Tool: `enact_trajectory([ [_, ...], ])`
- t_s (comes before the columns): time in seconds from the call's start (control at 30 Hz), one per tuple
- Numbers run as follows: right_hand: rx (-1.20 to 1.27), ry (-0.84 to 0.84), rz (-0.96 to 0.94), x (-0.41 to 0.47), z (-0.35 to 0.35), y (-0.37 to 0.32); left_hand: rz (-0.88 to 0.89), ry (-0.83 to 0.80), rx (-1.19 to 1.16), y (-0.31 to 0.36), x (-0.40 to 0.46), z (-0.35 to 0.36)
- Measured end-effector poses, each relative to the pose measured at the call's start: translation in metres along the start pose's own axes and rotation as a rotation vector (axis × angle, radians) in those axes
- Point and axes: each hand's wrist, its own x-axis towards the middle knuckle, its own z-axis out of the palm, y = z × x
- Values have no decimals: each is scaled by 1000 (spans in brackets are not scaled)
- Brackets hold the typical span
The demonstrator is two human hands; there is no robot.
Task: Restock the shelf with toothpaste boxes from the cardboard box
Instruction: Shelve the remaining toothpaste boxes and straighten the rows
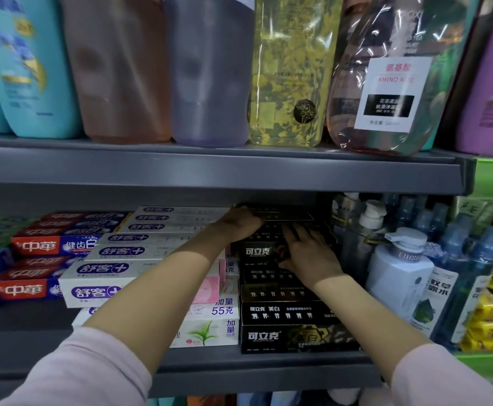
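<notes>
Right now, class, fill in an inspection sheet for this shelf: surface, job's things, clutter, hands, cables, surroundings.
Surface: grey lower shelf, packed with stock.
Job's things: black toothpaste boxes stacked in a column; top black box at the back.
Clutter: nothing seen.
Hands: left hand curls its grip on the top black box; right hand lies flat on the stack.
Cables: nothing seen.
Surroundings: white toothpaste boxes left; pump bottles right; shampoo bottles above.

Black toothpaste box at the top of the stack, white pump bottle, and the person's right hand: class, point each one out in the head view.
Black toothpaste box point(286, 213): head view, on its top face.
White pump bottle point(397, 273): head view, on its body.
Right hand point(309, 253): head view, on its back.
</notes>
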Motion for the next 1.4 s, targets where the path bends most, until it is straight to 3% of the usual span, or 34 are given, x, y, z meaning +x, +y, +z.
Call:
enact_trajectory([
  [0.53, 1, 16, -102, 0, -1, 4, 1, -6, 149, 5, -2, 10],
  [0.7, 18, 17, -105, 1, 0, 4, -46, 47, 71, -4, 1, 3],
  [0.87, 27, 14, -98, 2, 2, 3, -100, 35, -157, -10, 0, -5],
  [1.4, -23, -31, -80, 7, -1, 1, -12, 58, -138, -11, -13, -2],
])
